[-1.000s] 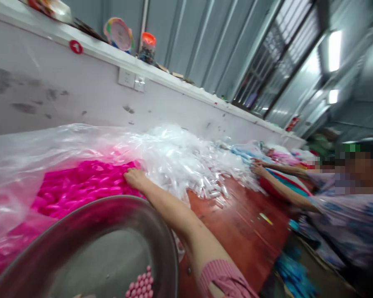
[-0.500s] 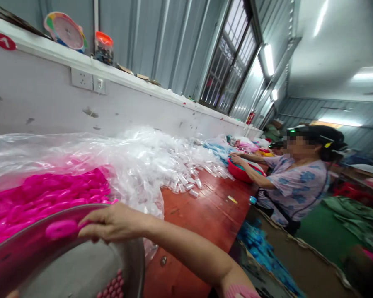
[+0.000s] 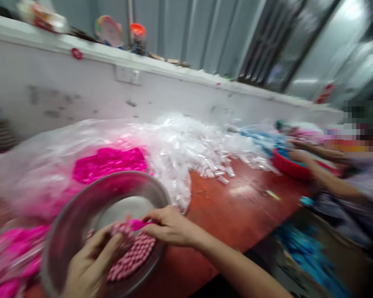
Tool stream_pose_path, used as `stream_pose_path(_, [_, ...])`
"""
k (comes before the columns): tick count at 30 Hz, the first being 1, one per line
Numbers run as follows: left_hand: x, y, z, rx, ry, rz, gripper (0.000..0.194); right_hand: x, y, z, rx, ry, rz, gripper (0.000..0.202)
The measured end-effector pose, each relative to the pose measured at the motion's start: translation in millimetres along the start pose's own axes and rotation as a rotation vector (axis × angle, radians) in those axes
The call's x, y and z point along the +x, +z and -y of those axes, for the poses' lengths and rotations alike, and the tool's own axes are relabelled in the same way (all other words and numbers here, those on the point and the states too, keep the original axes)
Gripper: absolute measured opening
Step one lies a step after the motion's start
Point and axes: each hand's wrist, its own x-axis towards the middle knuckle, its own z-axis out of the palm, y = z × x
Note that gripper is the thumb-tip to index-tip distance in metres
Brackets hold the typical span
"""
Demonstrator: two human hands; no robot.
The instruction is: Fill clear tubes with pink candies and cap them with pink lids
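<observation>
Over a metal basin (image 3: pixel 60 223), my two hands meet in a blurred view. Pinched in my right hand (image 3: pixel 172 225) is a bright pink plastic piece (image 3: pixel 137 224), its far end touching what my left hand has. My left hand (image 3: pixel 91 258) is closed around a cluster of small pink beads (image 3: pixel 123 231); whether they are loose or joined I cannot tell. More pink beads (image 3: pixel 133 258) lie in the basin's near right part. Behind the basin, a pile of bright pink pieces (image 3: pixel 112 163) sits in a clear plastic bag (image 3: pixel 59 145).
Clear small tubes or packets (image 3: pixel 199 153) are heaped on the red table (image 3: pixel 217 211). Bagged pink pieces (image 3: pixel 21 252) lie left of the basin. At the right, a co-worker's arms reach into a red basin (image 3: pixel 294 167). A ledge (image 3: pixel 174 70) runs along the wall.
The view has swung left and down. My right hand has brought the pink piece from the basin's far rim to my left hand, which has come into view with beads.
</observation>
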Motion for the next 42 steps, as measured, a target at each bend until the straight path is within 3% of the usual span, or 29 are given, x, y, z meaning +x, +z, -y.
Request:
stream_pose_path(4, [-2.9,-2.7,-9.2,-0.332,0.000,0.061,0.031,-5.2,15.4,-1.6,-0.074,-0.205,-0.201,0.035])
stream_pose_path(8, [-0.6,-0.8,-17.8,-0.432,0.083,0.122,0.018,1.0,21.4,-0.4,-0.216,-0.419,-0.295,0.027])
stream_pose_path(11, [-2.4,-5.1,-20.0,-0.401,0.099,0.171,0.019,5.0,19.2,3.8,-0.191,-0.402,-0.249,0.024])
stream_pose_path(15, [-4.6,-16.8,-20.6,-0.256,0.102,0.196,0.024,7.5,14.0,4.0,0.084,-0.226,-0.123,0.025])
stream_pose_path(18, [-5.2,-25.3,-18.6,-0.088,0.142,0.166,0.023,8.7,8.0,4.3,0.124,-0.177,-0.160,0.031])
stream_pose_path(21, [-5.4,-31.7,-14.5,0.167,0.262,0.139,0.021,10.7,2.2,13.3,-0.069,-0.312,-0.166,0.038])
stream_pose_path(24, [-6.1,-36.1,-10.8,0.295,0.364,0.143,0.026,13.8,2.4,25.6,-0.259,-0.474,-0.056,0.034])
stream_pose_path(27, [-7.1,-39.1,-8.8,0.333,0.433,0.135,0.028,16.7,7.1,31.2,-0.328,-0.477,0.009,0.031])
stream_pose_path(30, [-7.6,-40.7,-8.3,0.357,0.480,0.134,0.028,18.8,10.6,30.1,-0.269,-0.486,-0.014,0.029])
stream_pose_path(36, [-8.1,-41.1,-5.5,0.310,0.445,0.104,0.025,21.4,12.2,28.3,-0.297,-0.511,-0.001,0.029])
stream_pose_path(42, [-11.8,-40.1,0.9,0.386,0.518,0.106,0.024,11.4,18.2,29.0,-0.447,-0.539,0.014,0.023])
